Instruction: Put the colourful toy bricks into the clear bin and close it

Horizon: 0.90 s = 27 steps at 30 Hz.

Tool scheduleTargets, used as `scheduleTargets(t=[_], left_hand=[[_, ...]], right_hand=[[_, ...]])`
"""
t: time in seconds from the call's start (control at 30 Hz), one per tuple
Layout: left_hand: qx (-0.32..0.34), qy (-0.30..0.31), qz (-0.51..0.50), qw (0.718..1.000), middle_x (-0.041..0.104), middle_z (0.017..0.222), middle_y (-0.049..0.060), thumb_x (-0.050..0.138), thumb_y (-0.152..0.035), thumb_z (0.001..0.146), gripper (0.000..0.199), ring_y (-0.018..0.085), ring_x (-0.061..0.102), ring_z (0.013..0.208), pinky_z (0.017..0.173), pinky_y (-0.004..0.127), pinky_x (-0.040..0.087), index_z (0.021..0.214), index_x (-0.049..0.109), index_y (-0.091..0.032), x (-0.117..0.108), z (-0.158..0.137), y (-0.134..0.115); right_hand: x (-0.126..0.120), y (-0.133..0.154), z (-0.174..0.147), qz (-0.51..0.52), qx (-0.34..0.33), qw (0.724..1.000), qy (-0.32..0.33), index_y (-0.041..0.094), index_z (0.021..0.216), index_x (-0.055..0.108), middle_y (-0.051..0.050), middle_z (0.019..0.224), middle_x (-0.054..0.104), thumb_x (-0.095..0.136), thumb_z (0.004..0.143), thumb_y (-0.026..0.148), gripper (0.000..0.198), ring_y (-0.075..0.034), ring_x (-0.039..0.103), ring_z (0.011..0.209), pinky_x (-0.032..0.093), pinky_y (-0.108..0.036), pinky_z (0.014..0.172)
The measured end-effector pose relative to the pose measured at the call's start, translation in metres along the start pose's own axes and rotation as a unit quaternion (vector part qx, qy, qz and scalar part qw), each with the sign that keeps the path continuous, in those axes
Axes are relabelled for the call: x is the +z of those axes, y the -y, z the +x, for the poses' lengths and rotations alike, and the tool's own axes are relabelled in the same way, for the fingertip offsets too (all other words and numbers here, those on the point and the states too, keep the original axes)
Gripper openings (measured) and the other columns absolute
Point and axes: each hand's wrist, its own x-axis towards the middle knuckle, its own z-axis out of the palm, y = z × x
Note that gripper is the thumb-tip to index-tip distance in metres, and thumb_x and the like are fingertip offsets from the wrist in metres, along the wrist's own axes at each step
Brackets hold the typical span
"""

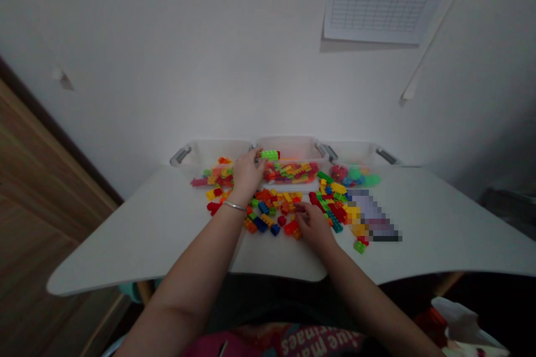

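My left hand (249, 173), with a silver bangle at its wrist, reaches over the front of the middle clear bin (288, 148). Between its fingers is a bright green toy brick (269, 155) with a bit of red at the far end. My right hand (314, 226) is low over the loose bricks on the table, its fingers slightly apart. Its fingertips are beside an orange toy brick (288, 207); whether they touch it I cannot tell. Just below them lies a red-orange brick (290, 228). Blue bricks (260, 224) lie between my two hands.
A left bin (218, 148) and a right bin (352, 150) flank the middle one; all contain colourful pieces. Loose bricks spread over the white table (167, 234). A blurred-out flat object (372, 215) lies at the right. A gridded sheet (377, 0) hangs on the wall.
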Motion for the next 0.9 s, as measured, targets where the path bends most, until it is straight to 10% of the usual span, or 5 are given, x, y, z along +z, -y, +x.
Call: scheduleTargets(t=[0.47,0.9], left_hand=[[0.076,0.059,0.033,0.995,0.065,0.131,0.010,0.058,-0.018,0.088,0.040,0.028,0.051,0.130,0.113,0.045,0.039,0.128,0.064,-0.017,-0.012,-0.013,-0.005],[0.138,0.203,0.057,0.968,0.064,0.128,0.011,0.062,-0.021,0.088,0.025,0.027,0.055,0.124,0.110,0.046,0.043,0.111,0.072,-0.021,-0.013,-0.101,-0.013]], right_hand=[[-0.001,0.000,0.000,-0.023,-0.032,0.999,-0.003,0.020,0.104,0.072,-0.008,0.105,0.072,0.051,0.085,0.014,0.028,-0.022,0.064,0.103,0.049,-0.040,0.095],[0.001,0.002,-0.001,-0.118,-0.086,0.989,0.026,0.025,0.098,0.078,-0.007,0.103,0.073,0.051,0.084,0.002,0.038,-0.022,0.062,0.099,0.048,-0.035,0.093]])
